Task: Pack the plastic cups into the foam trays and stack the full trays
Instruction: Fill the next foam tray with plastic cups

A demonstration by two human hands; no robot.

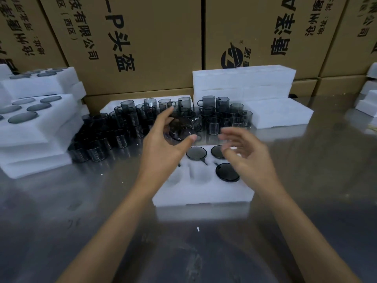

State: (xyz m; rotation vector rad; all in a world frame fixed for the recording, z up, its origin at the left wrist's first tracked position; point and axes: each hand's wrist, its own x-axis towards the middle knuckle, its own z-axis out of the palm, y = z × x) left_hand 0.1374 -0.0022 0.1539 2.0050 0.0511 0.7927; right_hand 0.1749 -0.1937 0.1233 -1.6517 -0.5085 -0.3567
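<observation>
A white foam tray (pixel 204 193) lies in front of me on the steel table. Three dark smoky cups sit in its wells, among them a seated cup (pixel 196 153) and another seated cup (pixel 226 172). Other wells stand bare. My left hand (pixel 163 146) hovers above the tray's far left corner, gripping a dark cup (pixel 180 128) between thumb and fingers. My right hand (pixel 244 152) floats over the tray's right side with curled, spread fingers and nothing in it. Behind the tray stands a crowd of loose cups (pixel 212 114).
A stack of filled foam trays (pixel 30 127) rises at the left. Blank foam trays (pixel 242 82) are piled at the back right, with one flat foam slab (pixel 279 113) beside them. Cardboard cartons (pixel 153 37) wall off the far side. More foam (pixel 367 103) sits at the right edge.
</observation>
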